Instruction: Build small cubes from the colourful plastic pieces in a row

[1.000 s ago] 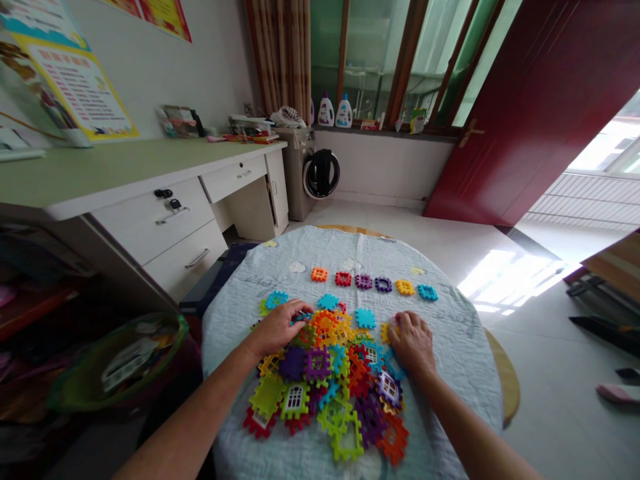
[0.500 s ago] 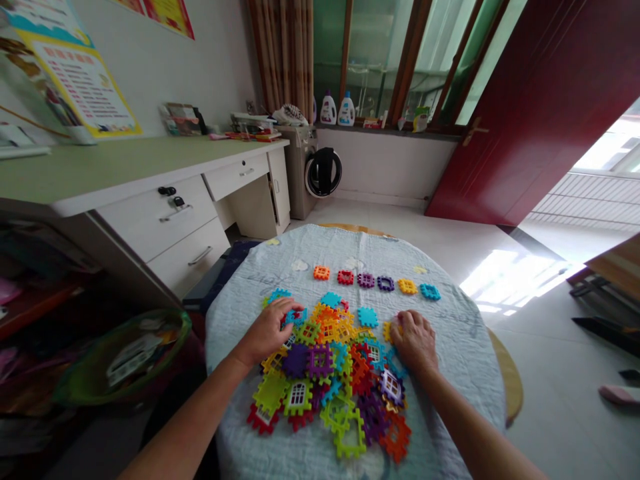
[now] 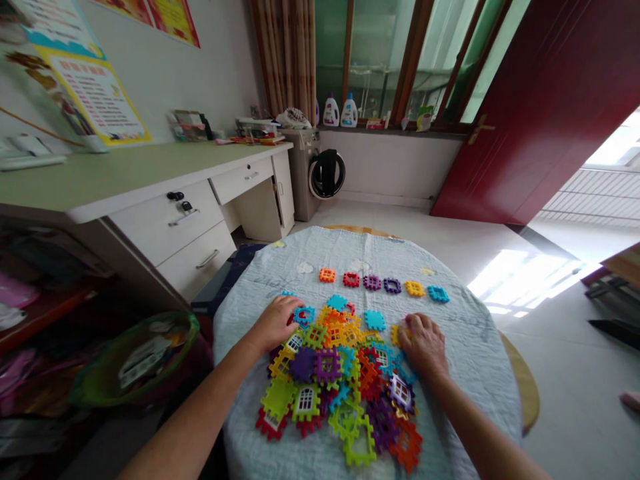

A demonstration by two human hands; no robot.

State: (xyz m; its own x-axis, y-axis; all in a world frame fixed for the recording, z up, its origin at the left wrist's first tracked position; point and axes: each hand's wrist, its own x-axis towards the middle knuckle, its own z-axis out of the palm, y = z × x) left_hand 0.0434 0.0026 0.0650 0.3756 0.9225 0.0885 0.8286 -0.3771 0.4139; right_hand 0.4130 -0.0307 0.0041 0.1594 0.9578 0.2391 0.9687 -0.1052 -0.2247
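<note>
A heap of colourful interlocking plastic tiles (image 3: 340, 380) lies on a round table under a pale blue quilted cloth (image 3: 465, 353). My left hand (image 3: 274, 323) rests palm down on the heap's left edge, fingers curled over a blue tile (image 3: 303, 315). At the heap's right edge my right hand (image 3: 424, 343) lies with its fingers bent onto a yellow tile (image 3: 396, 335). Farther back stands a row of several small tiles (image 3: 383, 285) in orange, red, purple, yellow and blue.
A desk with drawers (image 3: 165, 213) runs along the left wall. A green basket (image 3: 135, 357) sits on the floor left of the table. A washing machine (image 3: 317, 173) stands below the window, and a red door (image 3: 540, 107) is open at the right.
My left hand has slid a little left along the heap, and the tiles near it have shifted. The right hand stays on the yellow tile. The camera has moved slightly.
</note>
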